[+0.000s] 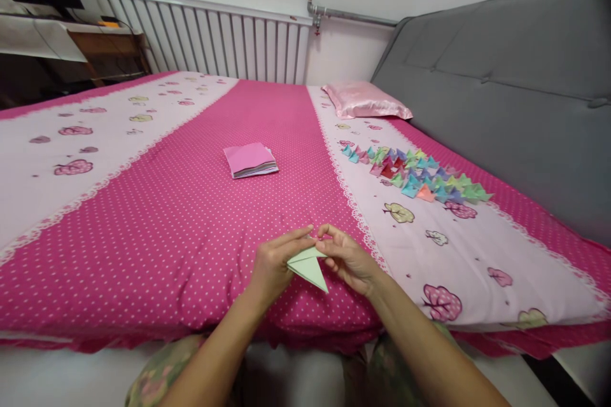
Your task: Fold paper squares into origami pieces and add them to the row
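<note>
Both my hands meet over the near edge of the bed and pinch a pale green folded paper [310,268], a pointed triangular shape. My left hand [274,261] grips its left side with fingers closed. My right hand [347,257] pinches the top edge from the right. A stack of pink paper sheets [250,159] lies further out on the bed's middle. To the right, several small folded paper pieces [415,175] in green, blue, pink and red lie grouped together.
The bed carries a pink polka-dot sheet [167,222] with pale side bands. A pink satin pillow [365,100] rests at the far right by the grey padded headboard [515,95]. A white radiator [205,38] lines the far wall. A wooden desk [105,51] stands at far left.
</note>
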`<state>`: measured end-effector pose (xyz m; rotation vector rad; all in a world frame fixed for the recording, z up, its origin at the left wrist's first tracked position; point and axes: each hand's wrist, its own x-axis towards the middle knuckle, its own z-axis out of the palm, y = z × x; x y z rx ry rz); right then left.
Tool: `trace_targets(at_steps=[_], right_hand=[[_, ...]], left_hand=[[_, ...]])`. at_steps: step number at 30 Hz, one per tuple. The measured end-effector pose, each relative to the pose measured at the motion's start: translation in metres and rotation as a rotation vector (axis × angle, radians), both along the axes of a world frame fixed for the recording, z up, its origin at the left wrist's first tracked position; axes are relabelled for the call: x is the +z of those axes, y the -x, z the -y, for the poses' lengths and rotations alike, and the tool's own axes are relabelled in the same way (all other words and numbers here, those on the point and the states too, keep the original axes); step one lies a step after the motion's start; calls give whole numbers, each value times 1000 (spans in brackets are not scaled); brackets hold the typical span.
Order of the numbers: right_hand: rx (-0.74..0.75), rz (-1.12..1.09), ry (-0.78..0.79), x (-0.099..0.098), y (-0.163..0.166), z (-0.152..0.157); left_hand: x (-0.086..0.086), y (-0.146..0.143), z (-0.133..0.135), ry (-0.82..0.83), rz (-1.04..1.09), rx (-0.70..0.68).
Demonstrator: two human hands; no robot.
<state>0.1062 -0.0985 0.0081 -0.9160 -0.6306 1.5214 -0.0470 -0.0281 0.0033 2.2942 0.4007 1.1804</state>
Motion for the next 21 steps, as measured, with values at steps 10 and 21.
trace_targets(at_steps=[10,21], right_hand=[[-241,259,-189,1,-1,0],[-364,453,-226,-3,3,-3]], left_hand=[[12,-4,8,515,10,61],[15,-11,12,962,37,16]])
